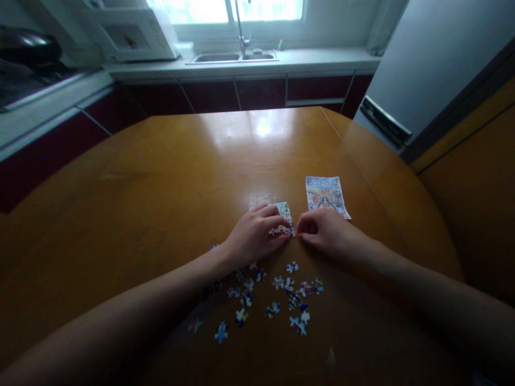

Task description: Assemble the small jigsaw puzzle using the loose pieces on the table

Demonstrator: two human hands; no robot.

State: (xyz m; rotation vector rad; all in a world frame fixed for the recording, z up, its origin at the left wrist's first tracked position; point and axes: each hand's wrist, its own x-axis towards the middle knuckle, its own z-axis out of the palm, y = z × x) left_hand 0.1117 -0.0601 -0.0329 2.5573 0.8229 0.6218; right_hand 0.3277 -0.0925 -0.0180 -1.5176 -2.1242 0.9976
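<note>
A partly joined jigsaw puzzle lies near the middle of the table, partly hidden under my left hand. The fingers of that hand curl over the puzzle, with thumb and fingertips gripping around its near right part. Just right of the puzzle's edge, my right hand is closed in a pinch, its fingertips close to the table. Whatever it pinches is too small or hidden to make out. Several loose puzzle pieces are scattered nearer to me, some beneath my left forearm. One piece sits apart, just below the hands.
A printed picture sheet lies beyond my right hand. The wooden table has a rounded edge. Past it are a counter with a sink and faucet, a white microwave, and a refrigerator at the right.
</note>
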